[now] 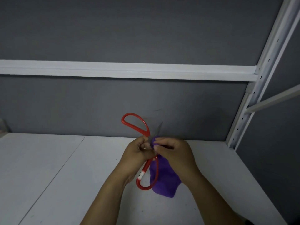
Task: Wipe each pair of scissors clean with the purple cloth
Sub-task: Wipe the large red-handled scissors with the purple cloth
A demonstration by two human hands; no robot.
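step: blade wipe | left grip (138, 151) holds red scissors (136, 124) near the pivot, above desk (65, 168) | right grip (175, 153) pinches purple cloth (164, 181) round blade (159, 128), touching left grip | you: draw cloth away from left grip toward tip, skin off the edge

This looks like an office cubicle or a plain workstation rather than a home. A flat white table (48, 168) with a thin seam (65, 161) running across it meets grey partition panels (129, 30) at the back and on the right. A white horizontal rail (129, 69) divides the back panels. In the corner stands a white upright post (253, 88) with rows of small slots, and a second rail (272, 99) joins it on the right side.
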